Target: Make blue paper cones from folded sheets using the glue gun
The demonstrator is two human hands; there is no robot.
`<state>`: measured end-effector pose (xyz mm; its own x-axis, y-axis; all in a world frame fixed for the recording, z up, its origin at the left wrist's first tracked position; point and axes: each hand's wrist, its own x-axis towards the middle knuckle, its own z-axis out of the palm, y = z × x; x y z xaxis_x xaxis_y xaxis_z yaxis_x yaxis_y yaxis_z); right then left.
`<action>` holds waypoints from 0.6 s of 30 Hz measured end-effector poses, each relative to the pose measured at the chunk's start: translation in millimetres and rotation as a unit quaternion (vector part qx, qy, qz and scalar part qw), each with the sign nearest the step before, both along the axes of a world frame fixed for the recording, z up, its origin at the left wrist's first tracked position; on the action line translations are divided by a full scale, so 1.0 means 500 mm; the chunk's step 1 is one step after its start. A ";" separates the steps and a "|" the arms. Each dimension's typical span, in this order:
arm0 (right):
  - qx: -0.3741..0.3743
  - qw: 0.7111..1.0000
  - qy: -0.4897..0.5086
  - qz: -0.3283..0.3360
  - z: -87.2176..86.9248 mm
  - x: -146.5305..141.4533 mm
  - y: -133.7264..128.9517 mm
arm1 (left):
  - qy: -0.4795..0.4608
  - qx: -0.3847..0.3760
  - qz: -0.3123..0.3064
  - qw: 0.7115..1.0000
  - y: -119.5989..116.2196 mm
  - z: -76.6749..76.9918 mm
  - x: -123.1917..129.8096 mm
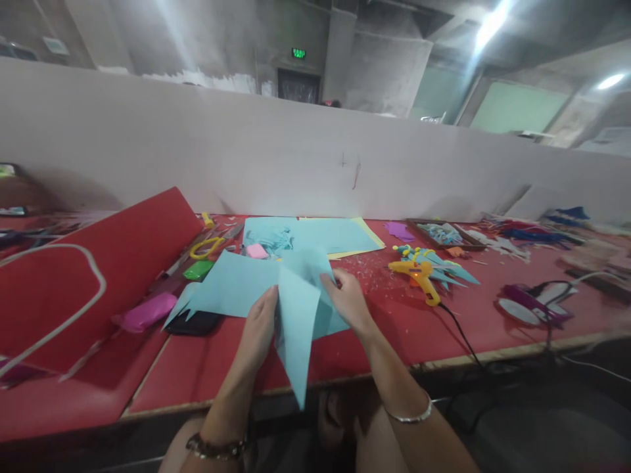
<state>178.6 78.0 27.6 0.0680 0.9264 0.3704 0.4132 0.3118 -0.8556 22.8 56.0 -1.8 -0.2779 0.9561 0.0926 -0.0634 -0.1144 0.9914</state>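
Observation:
Between my hands stands a folded piece of light blue paper (296, 322), its pointed corner hanging past the table's front edge. My left hand (263, 315) is closed on the paper's left side. On the right, my right hand (346, 295) pinches a part of the blue paper between thumb and fingers. Under and behind it lie more light blue sheets (236, 282), one with a jagged, cut left end. A small pink block (256, 251) and a heap of blue paper scraps (271, 238) lie just beyond the hands.
A yellow hot glue gun (418, 272) with a black cord lies at right, by blue paper shapes with yellow trim (458, 270). A tray of scraps (446, 234) sits behind. At left are yellow-handled scissors (207, 247), a pink packet (148, 311) and a leaning red board (123, 263).

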 end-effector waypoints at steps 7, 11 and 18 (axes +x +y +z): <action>-0.043 0.962 0.265 -0.055 0.025 0.006 0.005 | 0.077 -0.016 0.101 0.992 0.007 0.017 -0.027; -0.093 0.911 0.397 0.069 0.041 0.007 -0.019 | 0.024 -0.027 0.152 0.988 0.019 0.011 -0.039; -0.169 0.928 0.262 0.202 0.023 -0.062 -0.099 | -0.015 0.018 0.169 0.985 0.013 0.016 -0.048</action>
